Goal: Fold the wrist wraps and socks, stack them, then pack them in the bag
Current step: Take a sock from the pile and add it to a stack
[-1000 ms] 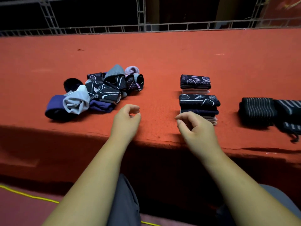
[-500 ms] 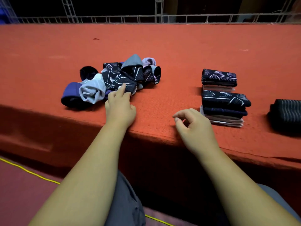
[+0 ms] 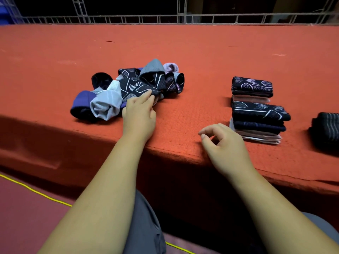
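A heap of loose socks [image 3: 128, 88] in black, grey, purple and pink lies on the red table [image 3: 201, 57]. My left hand [image 3: 139, 114] reaches into the heap's near edge and pinches a black patterned sock [image 3: 135, 87]. Right of centre stand two stacks of folded socks, a taller near stack [image 3: 258, 121] and a shorter far stack [image 3: 252, 88]. My right hand [image 3: 223, 143] hovers over the table's front edge beside the near stack, fingers loosely curled, holding nothing. Dark striped wrist wraps [image 3: 326, 131] lie at the right edge, partly cut off.
A metal truss railing [image 3: 183, 17] runs along the table's far side. The table's front edge drops to a dark red floor with a yellow cord [image 3: 36, 193]. My grey trouser legs show below.
My left hand has moved forward and left from the bare table to the sock heap and taken hold of a black patterned sock. The right hand has stayed near the stack.
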`<state>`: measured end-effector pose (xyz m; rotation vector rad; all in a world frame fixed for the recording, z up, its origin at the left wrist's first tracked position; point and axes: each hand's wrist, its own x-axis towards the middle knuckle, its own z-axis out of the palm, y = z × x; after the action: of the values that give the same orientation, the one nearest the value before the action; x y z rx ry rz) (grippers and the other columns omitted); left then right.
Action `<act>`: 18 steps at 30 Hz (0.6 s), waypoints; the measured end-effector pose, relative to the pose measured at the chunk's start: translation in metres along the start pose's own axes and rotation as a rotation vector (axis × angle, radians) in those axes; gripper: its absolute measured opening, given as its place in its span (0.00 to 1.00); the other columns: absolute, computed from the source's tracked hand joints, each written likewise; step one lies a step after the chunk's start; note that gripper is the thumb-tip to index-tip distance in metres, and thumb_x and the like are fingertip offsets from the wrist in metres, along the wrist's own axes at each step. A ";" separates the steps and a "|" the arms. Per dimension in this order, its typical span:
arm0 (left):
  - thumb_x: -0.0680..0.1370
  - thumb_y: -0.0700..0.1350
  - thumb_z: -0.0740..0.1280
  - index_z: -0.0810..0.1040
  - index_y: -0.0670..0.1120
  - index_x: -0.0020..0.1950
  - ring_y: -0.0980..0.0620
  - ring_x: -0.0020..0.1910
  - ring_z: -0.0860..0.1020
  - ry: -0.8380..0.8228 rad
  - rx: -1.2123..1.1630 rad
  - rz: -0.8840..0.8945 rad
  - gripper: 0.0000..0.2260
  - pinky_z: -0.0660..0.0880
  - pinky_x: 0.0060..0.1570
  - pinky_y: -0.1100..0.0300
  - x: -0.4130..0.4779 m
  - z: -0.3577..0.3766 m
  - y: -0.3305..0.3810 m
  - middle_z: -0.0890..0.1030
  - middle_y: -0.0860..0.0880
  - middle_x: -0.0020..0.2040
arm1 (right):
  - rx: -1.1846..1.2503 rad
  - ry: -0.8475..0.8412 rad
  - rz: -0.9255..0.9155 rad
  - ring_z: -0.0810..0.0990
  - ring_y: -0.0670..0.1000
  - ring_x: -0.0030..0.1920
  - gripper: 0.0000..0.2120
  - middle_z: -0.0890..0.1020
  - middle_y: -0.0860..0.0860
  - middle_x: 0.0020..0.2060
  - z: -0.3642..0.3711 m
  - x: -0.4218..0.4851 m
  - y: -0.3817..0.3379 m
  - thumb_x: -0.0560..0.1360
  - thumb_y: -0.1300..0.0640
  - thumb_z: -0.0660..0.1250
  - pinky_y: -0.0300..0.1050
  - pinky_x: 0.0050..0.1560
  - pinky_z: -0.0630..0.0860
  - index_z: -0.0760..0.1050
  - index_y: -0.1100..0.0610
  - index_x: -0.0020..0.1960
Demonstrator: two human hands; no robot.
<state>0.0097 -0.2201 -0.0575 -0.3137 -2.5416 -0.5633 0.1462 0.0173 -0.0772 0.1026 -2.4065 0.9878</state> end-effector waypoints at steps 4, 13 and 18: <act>0.78 0.43 0.59 0.81 0.51 0.72 0.43 0.66 0.73 0.124 -0.159 0.156 0.24 0.72 0.67 0.44 -0.008 -0.005 0.001 0.76 0.59 0.75 | 0.004 0.007 0.011 0.80 0.43 0.44 0.05 0.83 0.40 0.47 0.000 -0.001 -0.001 0.78 0.57 0.72 0.45 0.53 0.76 0.83 0.46 0.49; 0.80 0.37 0.65 0.85 0.52 0.67 0.55 0.71 0.74 -0.060 -0.507 0.205 0.20 0.67 0.77 0.52 -0.032 -0.011 0.012 0.80 0.62 0.69 | -0.014 -0.011 0.027 0.80 0.42 0.44 0.05 0.82 0.40 0.47 0.000 -0.001 0.000 0.78 0.55 0.71 0.49 0.53 0.78 0.82 0.44 0.49; 0.81 0.35 0.68 0.87 0.52 0.63 0.56 0.71 0.74 -0.090 -0.636 0.176 0.17 0.67 0.76 0.55 -0.036 -0.020 0.020 0.83 0.62 0.66 | -0.008 0.000 0.051 0.80 0.41 0.44 0.06 0.83 0.40 0.48 -0.001 -0.002 -0.002 0.79 0.55 0.71 0.47 0.53 0.78 0.82 0.45 0.52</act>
<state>0.0552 -0.2155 -0.0540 -0.7885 -2.3182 -1.3011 0.1483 0.0160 -0.0763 0.0379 -2.4235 1.0012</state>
